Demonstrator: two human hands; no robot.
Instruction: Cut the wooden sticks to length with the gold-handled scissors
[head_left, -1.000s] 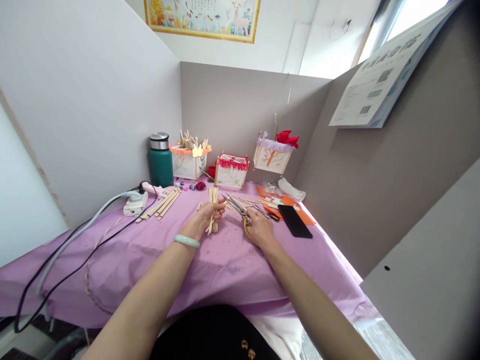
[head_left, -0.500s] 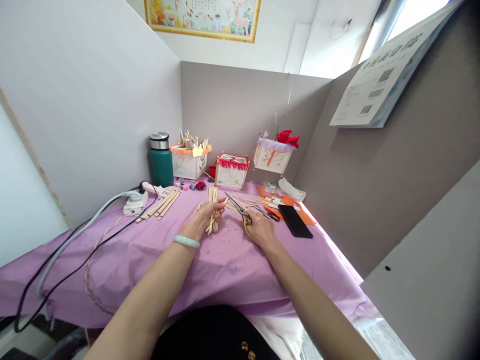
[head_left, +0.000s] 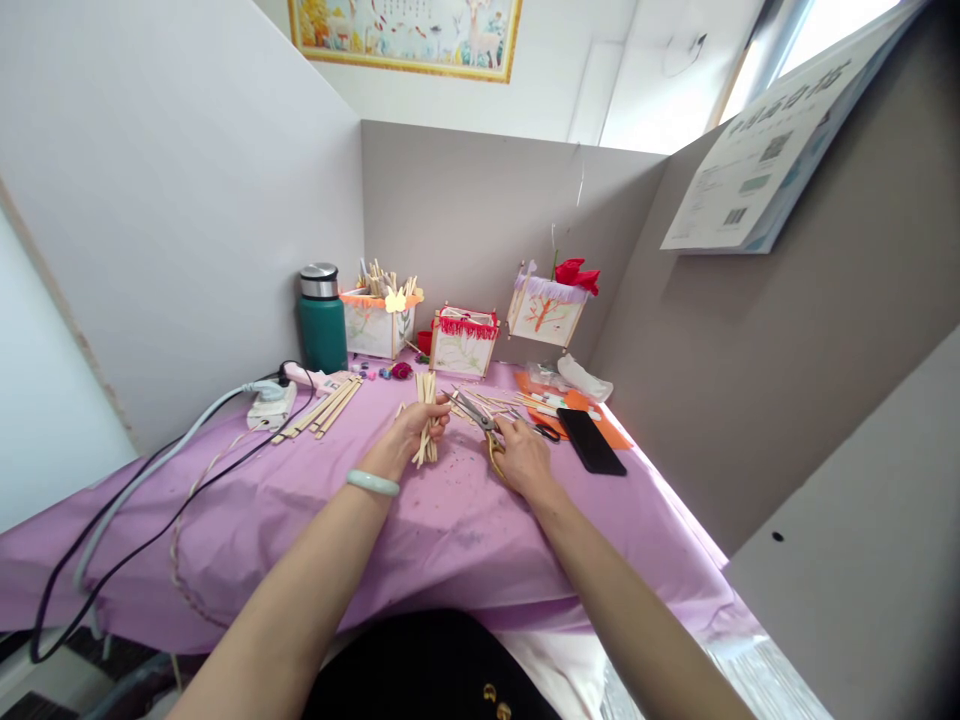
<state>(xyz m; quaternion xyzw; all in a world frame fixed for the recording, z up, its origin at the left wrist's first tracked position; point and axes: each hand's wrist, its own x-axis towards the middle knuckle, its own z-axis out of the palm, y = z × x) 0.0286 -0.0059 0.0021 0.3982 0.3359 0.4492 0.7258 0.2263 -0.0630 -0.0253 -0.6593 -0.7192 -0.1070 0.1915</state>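
The left hand (head_left: 415, 428) hides the middle of the bundle of wooden sticks (head_left: 426, 388) in its grasp; the right hand (head_left: 520, 456) covers part of the gold handles of the scissors (head_left: 481, 417) it grips. Whether the blade tips touch a stick is hard to make out. The bundle stands nearly upright above the purple tablecloth (head_left: 450, 545), left of the scissors, which point toward it.

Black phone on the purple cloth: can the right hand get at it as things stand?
Probably yes: the black phone lies uncovered, close to the right hand. But that hand holds the gold-handled scissors, which would likely need setting down first.
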